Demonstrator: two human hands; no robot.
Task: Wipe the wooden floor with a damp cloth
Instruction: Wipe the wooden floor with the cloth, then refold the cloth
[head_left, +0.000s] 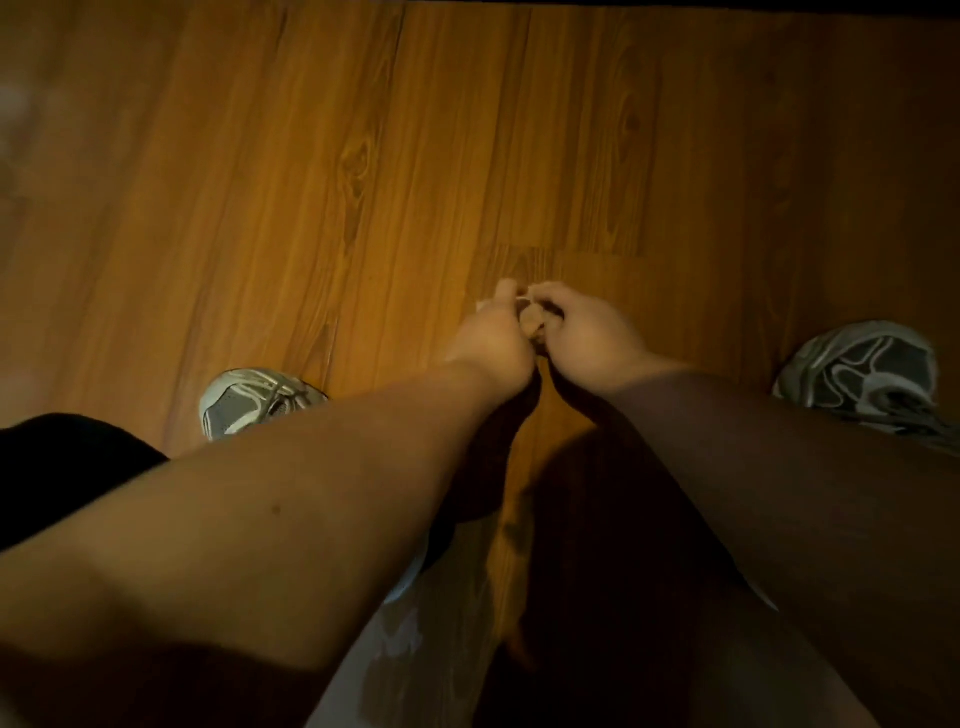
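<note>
Fingers (550, 296) of left hand (493, 345), right hand (589, 332) curled, pinching cloth wad (532, 323) between them above wooden floor (311, 182)

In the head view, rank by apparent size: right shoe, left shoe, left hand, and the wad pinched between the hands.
1. right shoe, largest
2. left shoe, partly hidden
3. left hand, close to the left shoe's visible part, so that pair is unsure
4. wad, smallest, mostly covered
</note>
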